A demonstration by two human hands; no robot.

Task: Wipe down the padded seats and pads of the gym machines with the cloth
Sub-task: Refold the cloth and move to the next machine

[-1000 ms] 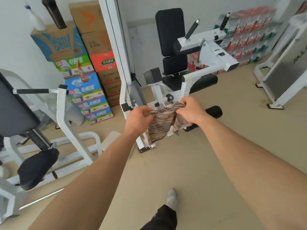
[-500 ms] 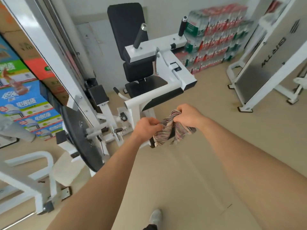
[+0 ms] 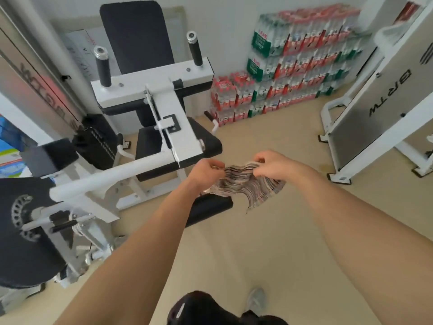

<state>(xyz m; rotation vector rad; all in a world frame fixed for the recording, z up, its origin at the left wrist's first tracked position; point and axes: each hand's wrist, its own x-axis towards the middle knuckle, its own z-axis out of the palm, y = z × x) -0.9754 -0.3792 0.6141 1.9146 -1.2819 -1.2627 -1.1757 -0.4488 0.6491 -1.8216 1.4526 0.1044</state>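
Cloth (image 3: 243, 186): thin striped fabric in multicoloured bands, rumpled, stretched in mid-air between both hands with its lower edge hanging free. Left hand (image 3: 206, 171) pinches one upper corner; right hand (image 3: 274, 166) pinches the opposite upper edge with curled fingers, and the hands are held slightly apart. Lettering on the grey metal panel (image 3: 384, 106) far right of the right hand appears to read "GRTW", seen inverted. Labels on the stacked bottled-water packs (image 3: 293, 66) beyond the right hand are too blurred to read. Just beyond the left hand stands a white tubular frame (image 3: 178, 127) carrying a flat black padded seat (image 3: 150, 141) and an upright rectangular black back pad (image 3: 138, 34). A black cylindrical roller pad (image 3: 208, 207) lies just below the left hand.
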